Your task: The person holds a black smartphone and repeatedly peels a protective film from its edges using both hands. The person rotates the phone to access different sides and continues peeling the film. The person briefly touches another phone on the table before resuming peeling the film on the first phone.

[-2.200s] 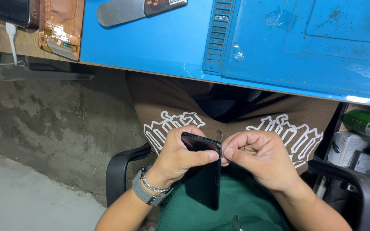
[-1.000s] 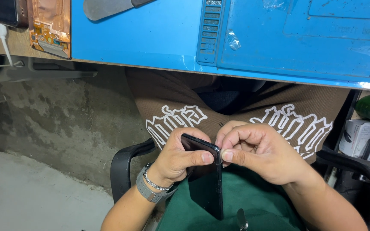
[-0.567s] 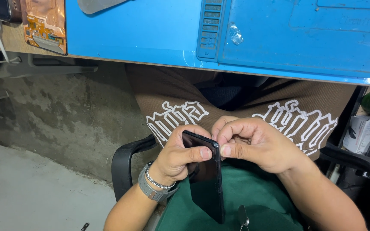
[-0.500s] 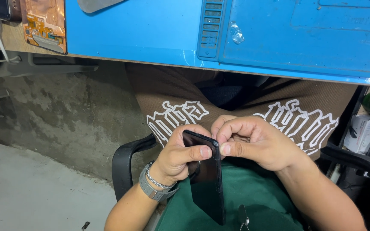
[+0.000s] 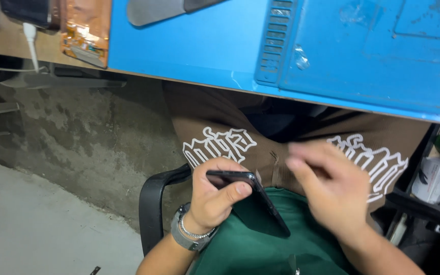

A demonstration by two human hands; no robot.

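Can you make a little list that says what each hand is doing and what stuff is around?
left hand: grips a black phone by its top end, over the lap
right hand: open, blurred, off the phone, beside it
wrist: watch and bracelet on the left
above: blue mat on the bench edge
seat: black chair arm

Your black phone (image 5: 260, 209), slim and dark-screened, tilts edge-up over your lap below the counter's edge, its top end gripped, its lower end pointing down.
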